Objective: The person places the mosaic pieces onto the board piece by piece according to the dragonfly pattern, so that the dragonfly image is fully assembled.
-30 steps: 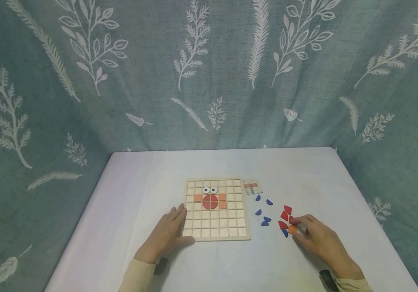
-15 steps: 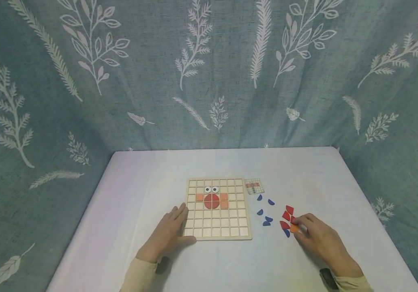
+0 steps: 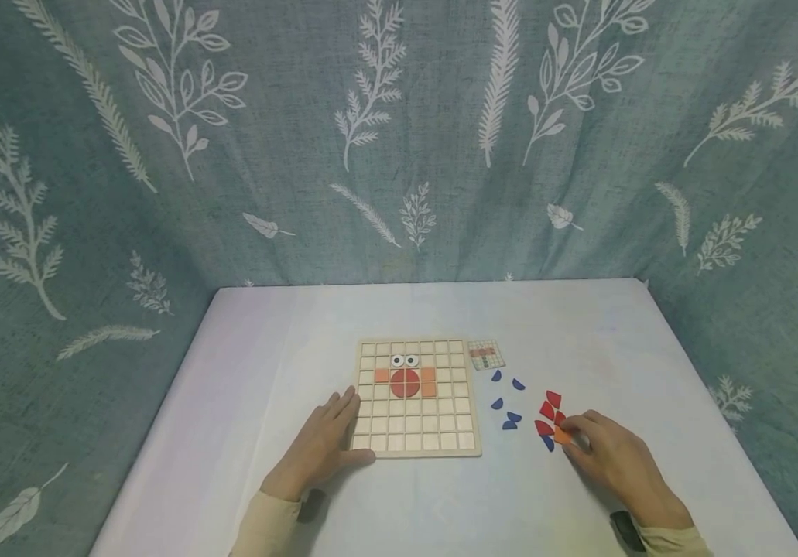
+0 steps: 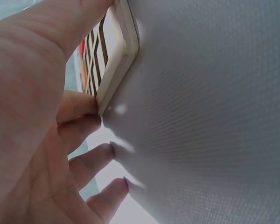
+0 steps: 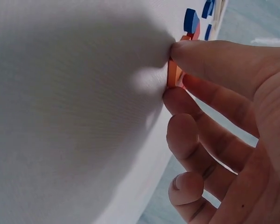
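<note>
In the head view, a pale wooden grid board [image 3: 446,424] lies mid-table. It bears two round eye tiles [image 3: 397,360], a red disc [image 3: 412,377] of quarter pieces and several orange squares [image 3: 428,389]. My left hand [image 3: 318,450] rests at its near left corner, thumb on the near edge and fingers along the left side. To the right, my right hand [image 3: 611,456] pinches an orange square tile [image 5: 172,73] between thumb and fingers, low over the table. Several red quarter pieces [image 3: 543,428] and a blue half-round piece [image 3: 547,443] lie around its fingertips.
A small printed pattern card [image 3: 487,354] lies against the board's far right corner. Several blue half-round pieces [image 3: 497,404] are scattered between board and red pieces. Patterned curtains [image 3: 301,155] enclose the white table [image 3: 287,333] at the back and sides.
The whole head view has shifted a little. Both hands stay where they were, the left at the board's corner, the right at the orange tile.
</note>
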Demonstrator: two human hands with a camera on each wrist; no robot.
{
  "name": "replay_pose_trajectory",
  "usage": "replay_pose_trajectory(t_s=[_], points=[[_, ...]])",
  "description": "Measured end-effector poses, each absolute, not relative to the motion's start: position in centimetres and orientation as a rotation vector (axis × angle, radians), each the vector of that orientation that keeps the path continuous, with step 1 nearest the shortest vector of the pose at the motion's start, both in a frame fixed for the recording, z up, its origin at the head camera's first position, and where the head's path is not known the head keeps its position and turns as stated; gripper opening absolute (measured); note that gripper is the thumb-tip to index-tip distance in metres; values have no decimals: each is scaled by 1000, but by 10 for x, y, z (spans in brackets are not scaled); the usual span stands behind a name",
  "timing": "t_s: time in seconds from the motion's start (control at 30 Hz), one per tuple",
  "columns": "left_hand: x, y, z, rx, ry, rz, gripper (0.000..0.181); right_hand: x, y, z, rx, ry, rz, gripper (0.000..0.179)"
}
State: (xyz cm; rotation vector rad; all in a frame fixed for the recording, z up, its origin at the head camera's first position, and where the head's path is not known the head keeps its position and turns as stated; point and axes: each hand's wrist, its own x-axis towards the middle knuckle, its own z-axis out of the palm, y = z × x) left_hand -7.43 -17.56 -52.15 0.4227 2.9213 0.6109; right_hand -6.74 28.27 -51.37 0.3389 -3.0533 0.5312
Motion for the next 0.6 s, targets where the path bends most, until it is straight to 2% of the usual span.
replay_pose_trajectory(t_s=[0.33,0.6], points=[[-75,-175,-521,410,2910,619,104,-67,287,-503,256,-3132,550,39],[-74,-175,-519,417,2914,625,103,-66,299,-501,337,-2989,545,36]])
